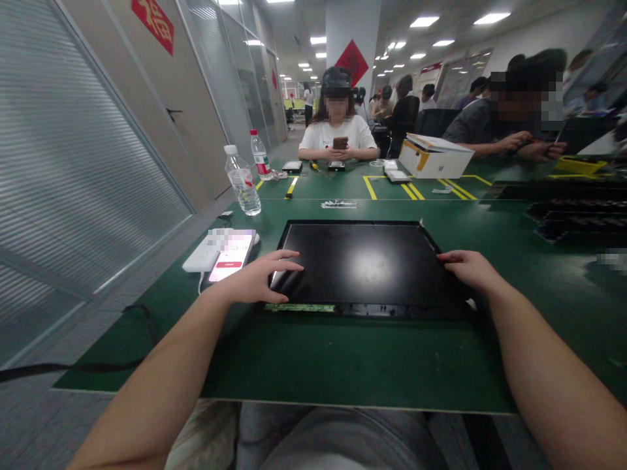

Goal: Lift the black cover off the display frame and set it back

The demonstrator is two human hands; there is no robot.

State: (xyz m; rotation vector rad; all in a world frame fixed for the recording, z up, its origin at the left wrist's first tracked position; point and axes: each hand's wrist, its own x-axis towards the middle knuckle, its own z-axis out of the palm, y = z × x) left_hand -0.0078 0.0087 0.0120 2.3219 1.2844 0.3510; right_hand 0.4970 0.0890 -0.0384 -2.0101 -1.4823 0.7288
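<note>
A black LCD display panel (343,264) lies flat on the green tabletop before me, its screen reflecting a bright patch of light. Along the panel's near edge, towards the left, runs a green circuit board strip (300,308). My left hand (262,274) is open at the left edge, fingers and thumb spread over the screen's corner area. At the opposite side, my right hand (465,267) is closed on the right edge, thumb and index finger close together; its other fingers are partly hidden. A small white tab (471,304) shows at the panel's near right corner.
Left of the panel are a phone (232,256), a white power bank (200,253) and water bottles (243,183). Dark panel strips (578,212) lie at right. A white box (435,156) stands farther back, near a seated person (337,134) holding a phone.
</note>
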